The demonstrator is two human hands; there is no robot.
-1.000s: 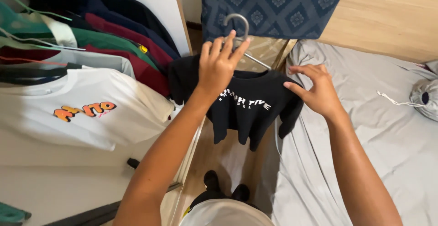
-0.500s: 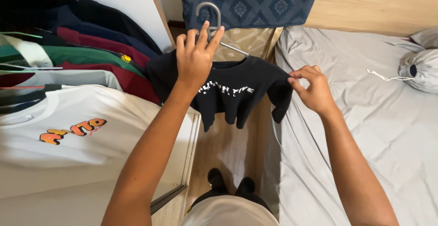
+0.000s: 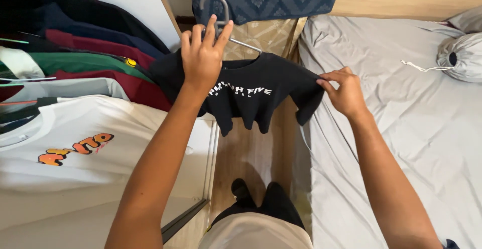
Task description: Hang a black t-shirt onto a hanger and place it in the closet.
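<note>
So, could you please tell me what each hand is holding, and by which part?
Left hand: grey hanger, at its neck. Right hand: black T-shirt, by its sleeve.

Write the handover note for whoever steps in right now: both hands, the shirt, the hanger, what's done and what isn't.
Left hand: holds the grey hanger at its neck, carrying the black T-shirt.
Right hand: pinches the shirt's sleeve edge, pulling it out flat.
Where: held above the floor gap between the bed and the row of hung shirts.
Done: shirt is on the hanger.
Left: hanger is not yet on any rail.
</note>
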